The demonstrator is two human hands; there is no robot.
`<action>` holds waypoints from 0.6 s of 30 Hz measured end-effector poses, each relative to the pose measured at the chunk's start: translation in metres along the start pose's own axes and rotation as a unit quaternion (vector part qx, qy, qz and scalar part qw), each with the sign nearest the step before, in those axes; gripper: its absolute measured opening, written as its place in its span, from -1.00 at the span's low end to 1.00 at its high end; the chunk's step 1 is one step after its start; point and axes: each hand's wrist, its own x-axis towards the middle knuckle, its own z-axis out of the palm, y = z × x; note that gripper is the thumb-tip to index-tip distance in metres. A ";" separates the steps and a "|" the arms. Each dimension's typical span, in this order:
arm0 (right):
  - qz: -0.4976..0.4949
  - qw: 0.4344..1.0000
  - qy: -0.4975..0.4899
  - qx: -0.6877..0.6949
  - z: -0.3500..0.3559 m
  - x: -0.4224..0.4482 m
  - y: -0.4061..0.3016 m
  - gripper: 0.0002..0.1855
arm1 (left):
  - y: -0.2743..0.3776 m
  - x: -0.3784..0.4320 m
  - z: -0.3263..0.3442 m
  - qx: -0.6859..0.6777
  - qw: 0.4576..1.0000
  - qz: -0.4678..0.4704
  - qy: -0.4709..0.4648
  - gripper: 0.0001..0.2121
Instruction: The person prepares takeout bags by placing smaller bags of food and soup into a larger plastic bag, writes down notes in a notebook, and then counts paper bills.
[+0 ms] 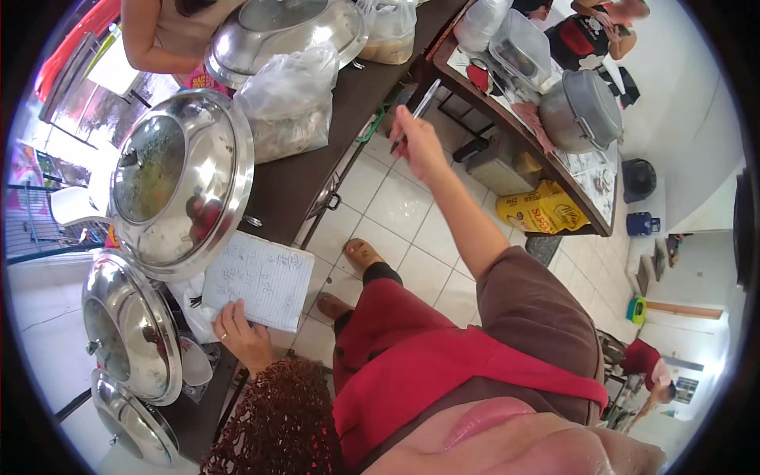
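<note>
My right hand (418, 142) is raised over the gap between two tables, its fingers closed around a clear-barrelled pen (428, 98). An open lined notebook (258, 282) with handwriting lies at the dark counter's edge (279, 196). My left hand (242, 338) rests on the notebook's near edge, fingers extended and a ring on one; the thumb's grip is unclear. Beside the notebook stands a large steel dish with a domed, windowed lid (228, 196). A knotted clear plastic bag of food (291, 113) sits behind it.
More domed steel lids (160, 332) line the counter. A person's arm (139, 41) is across it. The other table holds a lidded aluminium pot (579, 113) and a plastic container (522, 50); a yellow sack (537, 208) lies beneath. A person in a black apron (576, 38) stands beyond.
</note>
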 end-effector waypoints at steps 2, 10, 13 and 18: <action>-0.012 1.000 0.013 0.002 -0.021 0.036 -0.002 -0.56 | 0.001 0.008 -0.003 -0.044 0.998 0.036 -0.026 -0.54; 0.020 0.999 0.019 0.034 -0.048 0.153 -0.008 -0.67 | 0.022 -0.003 0.000 0.043 0.999 0.008 -0.025 -0.52; 0.068 0.997 -0.027 0.019 -0.054 0.166 0.003 -0.47 | 0.032 -0.010 0.017 0.058 0.998 -0.027 0.004 -0.51; 0.015 0.998 -0.008 -0.067 -0.047 0.152 0.012 -0.52 | 0.045 -0.013 0.024 0.064 0.995 -0.061 0.048 -0.49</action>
